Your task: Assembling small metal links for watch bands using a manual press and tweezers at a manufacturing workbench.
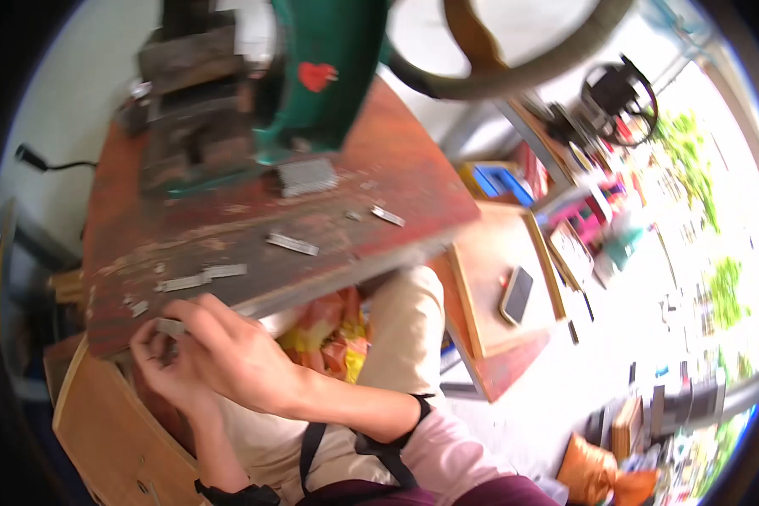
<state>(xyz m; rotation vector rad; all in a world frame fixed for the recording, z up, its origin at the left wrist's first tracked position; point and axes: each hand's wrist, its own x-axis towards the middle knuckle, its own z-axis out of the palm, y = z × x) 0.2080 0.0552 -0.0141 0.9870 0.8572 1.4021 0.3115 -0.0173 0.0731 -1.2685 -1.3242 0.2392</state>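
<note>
Both hands meet at the near left corner of a worn red-brown bench (pixel 413 160). A small grey metal piece (pixel 171 327) is pinched between the fingertips of my left hand (pixel 167 379) and my right hand (pixel 249 363). The right hand partly covers the left, and the blurred piece's exact shape is hard to read. Close beyond the fingers lie a short metal strip (pixel 225 271), another strip (pixel 181 283) almost touching it, and a tiny bit (pixel 139 309). Farther right rest two more strips, one (pixel 293 244) larger than the other (pixel 387 216).
A green press (pixel 329 76) with a dark die block (pixel 196 139) and large handwheel (pixel 531 80) stands on the bench, a grey textured metal stack (pixel 308 177) at its foot. To the right, a phone (pixel 516 295) lies in a wooden tray (pixel 489 253). A wooden board (pixel 118 430) is lower left.
</note>
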